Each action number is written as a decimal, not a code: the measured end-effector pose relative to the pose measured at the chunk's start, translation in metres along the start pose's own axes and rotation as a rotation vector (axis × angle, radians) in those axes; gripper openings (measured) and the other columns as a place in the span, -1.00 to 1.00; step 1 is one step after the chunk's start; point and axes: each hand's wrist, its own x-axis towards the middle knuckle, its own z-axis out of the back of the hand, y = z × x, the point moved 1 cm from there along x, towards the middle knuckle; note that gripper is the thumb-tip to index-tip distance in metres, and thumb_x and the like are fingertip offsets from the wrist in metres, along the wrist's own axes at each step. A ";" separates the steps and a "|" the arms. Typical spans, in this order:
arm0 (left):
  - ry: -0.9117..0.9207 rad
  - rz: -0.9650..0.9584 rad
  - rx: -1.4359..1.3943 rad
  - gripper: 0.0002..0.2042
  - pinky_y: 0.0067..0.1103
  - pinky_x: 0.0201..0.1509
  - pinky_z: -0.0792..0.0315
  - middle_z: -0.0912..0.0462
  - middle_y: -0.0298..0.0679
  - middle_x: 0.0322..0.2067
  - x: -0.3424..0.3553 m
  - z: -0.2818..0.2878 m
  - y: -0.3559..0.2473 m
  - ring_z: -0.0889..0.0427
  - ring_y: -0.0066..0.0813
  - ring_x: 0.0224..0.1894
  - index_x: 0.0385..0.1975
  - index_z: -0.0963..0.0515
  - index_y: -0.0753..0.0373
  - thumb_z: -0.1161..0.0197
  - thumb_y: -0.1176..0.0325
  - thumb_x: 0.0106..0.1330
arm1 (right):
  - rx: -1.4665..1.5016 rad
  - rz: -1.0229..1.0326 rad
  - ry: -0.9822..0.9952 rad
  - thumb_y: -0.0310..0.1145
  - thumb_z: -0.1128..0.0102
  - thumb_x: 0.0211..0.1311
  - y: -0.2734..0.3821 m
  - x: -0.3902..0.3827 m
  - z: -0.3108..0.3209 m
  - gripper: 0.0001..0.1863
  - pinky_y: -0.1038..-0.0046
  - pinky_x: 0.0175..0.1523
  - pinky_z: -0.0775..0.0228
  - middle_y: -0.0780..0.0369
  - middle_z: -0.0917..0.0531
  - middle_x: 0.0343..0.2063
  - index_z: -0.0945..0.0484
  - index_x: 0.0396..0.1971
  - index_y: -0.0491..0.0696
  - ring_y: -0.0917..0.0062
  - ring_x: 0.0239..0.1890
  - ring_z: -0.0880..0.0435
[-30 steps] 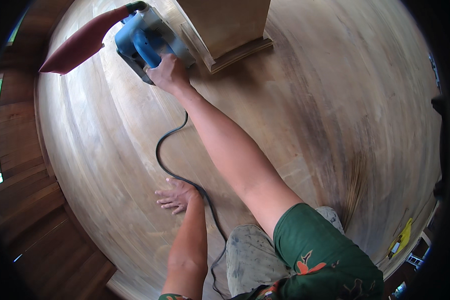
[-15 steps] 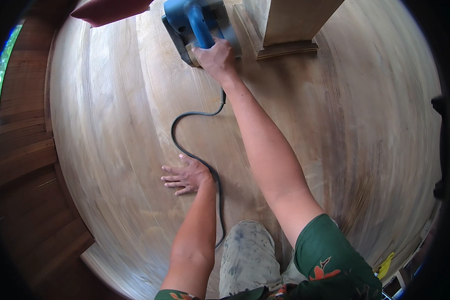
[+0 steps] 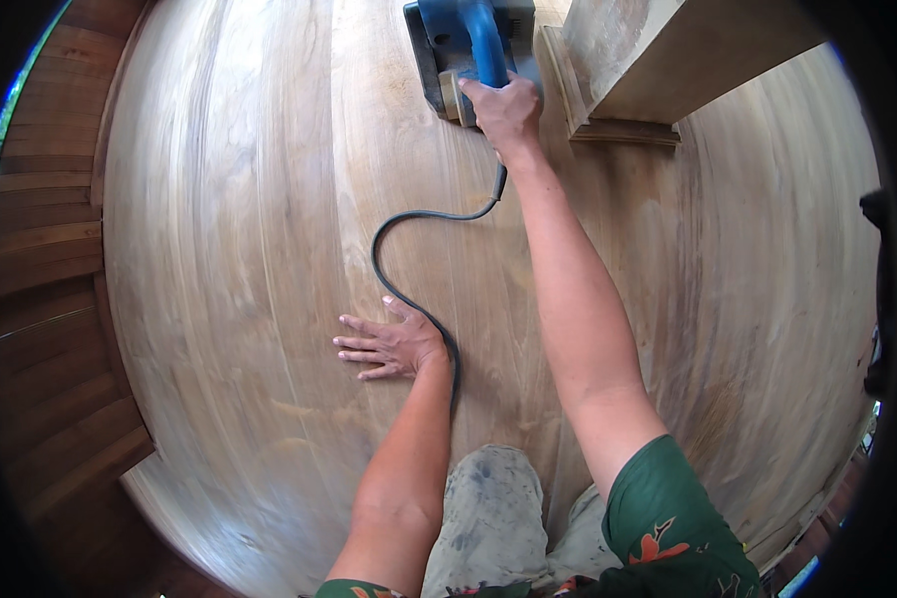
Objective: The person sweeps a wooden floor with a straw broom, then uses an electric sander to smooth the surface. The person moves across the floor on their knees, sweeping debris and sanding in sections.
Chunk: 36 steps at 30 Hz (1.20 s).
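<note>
At the top of the head view, a blue electric sander (image 3: 437, 48) lies with its flat base on the wooden floor (image 3: 259, 249). My right hand (image 3: 508, 112) is wrapped round its rear handle, arm stretched far forward. A dark power cord (image 3: 375, 249) leaves the sander's back and curves across the boards toward me. My left hand (image 3: 397, 345) is pressed on the floor with fingers spread, holding nothing; the cord runs along the wrist. The front end of the sander is cut off by the picture's upper edge.
A square wooden post (image 3: 668, 65) with a stepped base (image 3: 623, 132) stands just right of the sander. Dark wood panelling (image 3: 40, 299) borders the floor on the left. My knee (image 3: 493, 508) rests on the floor below my hands.
The view has shifted, so most things appear farther right. The sander has also moved slightly right, closer to the post. A red object at upper left has left the view. My left hand stays planted.
</note>
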 end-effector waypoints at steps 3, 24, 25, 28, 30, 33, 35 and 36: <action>0.002 0.000 0.022 -0.19 0.17 0.62 0.23 0.14 0.00 0.65 0.001 0.000 -0.001 0.18 0.04 0.68 0.65 0.02 -0.02 0.11 -0.32 0.52 | -0.035 -0.047 -0.008 -0.16 -0.45 0.11 0.001 -0.002 0.006 -0.68 0.19 -0.12 -0.61 0.00 -0.78 -0.46 -0.73 -0.43 -0.16 0.11 -0.33 -0.81; 0.041 0.021 -0.029 -0.18 0.16 0.61 0.21 0.14 0.01 0.65 -0.002 0.000 0.001 0.15 0.06 0.68 0.65 0.00 -0.04 0.25 -0.40 0.52 | 0.015 -0.016 -0.033 -0.23 -0.36 0.13 -0.005 -0.015 0.043 -0.68 0.16 0.02 -0.65 -0.11 -0.78 -0.31 -0.74 -0.23 -0.17 0.00 -0.16 -0.80; 0.043 0.024 -0.035 -0.17 0.16 0.61 0.22 0.14 0.01 0.65 -0.002 0.000 0.001 0.16 0.06 0.68 0.65 0.01 -0.05 0.25 -0.40 0.51 | 0.031 -0.009 -0.044 -0.24 -0.36 0.14 -0.004 -0.016 0.044 -0.67 0.16 0.02 -0.65 -0.11 -0.78 -0.30 -0.74 -0.21 -0.17 0.01 -0.15 -0.80; 0.038 0.016 -0.027 -0.17 0.17 0.61 0.22 0.14 0.01 0.65 -0.002 0.001 0.000 0.17 0.07 0.68 0.65 0.00 -0.04 0.26 -0.41 0.51 | 0.048 -0.034 -0.037 -0.24 -0.35 0.15 -0.001 -0.024 0.046 -0.67 0.16 0.03 -0.64 -0.11 -0.78 -0.29 -0.73 -0.18 -0.17 0.02 -0.14 -0.80; 0.035 0.014 -0.026 -0.16 0.18 0.61 0.22 0.14 0.02 0.65 -0.002 0.001 0.000 0.17 0.07 0.68 0.65 0.01 -0.04 0.26 -0.41 0.51 | 0.042 -0.072 -0.019 -0.24 -0.36 0.16 0.001 -0.031 0.048 -0.66 0.17 0.02 -0.64 -0.11 -0.78 -0.29 -0.73 -0.17 -0.17 0.02 -0.14 -0.80; 0.049 0.009 -0.029 -0.16 0.19 0.60 0.21 0.14 0.03 0.65 -0.001 0.001 0.001 0.18 0.08 0.68 0.65 0.01 -0.03 0.26 -0.42 0.50 | 0.063 -0.051 -0.003 -0.39 -0.23 0.11 0.001 -0.041 0.052 -0.66 0.16 0.08 -0.65 -0.19 -0.76 -0.24 -0.70 -0.16 -0.27 -0.02 -0.11 -0.79; 0.057 0.005 -0.028 -0.16 0.20 0.60 0.20 0.15 0.03 0.65 -0.001 0.001 0.002 0.17 0.09 0.68 0.65 0.02 -0.03 0.26 -0.42 0.50 | 0.031 -0.030 -0.021 -0.29 -0.33 0.14 0.001 -0.045 0.055 -0.65 0.16 0.02 -0.65 -0.14 -0.77 -0.29 -0.72 -0.14 -0.20 0.00 -0.15 -0.80; 0.057 0.004 -0.024 -0.16 0.20 0.59 0.20 0.16 0.03 0.65 -0.001 0.001 0.002 0.17 0.09 0.68 0.65 0.02 -0.03 0.26 -0.42 0.50 | 0.013 -0.018 -0.036 -0.24 -0.37 0.16 0.001 -0.046 0.056 -0.64 0.17 -0.01 -0.65 -0.11 -0.78 -0.31 -0.74 -0.14 -0.17 0.01 -0.17 -0.80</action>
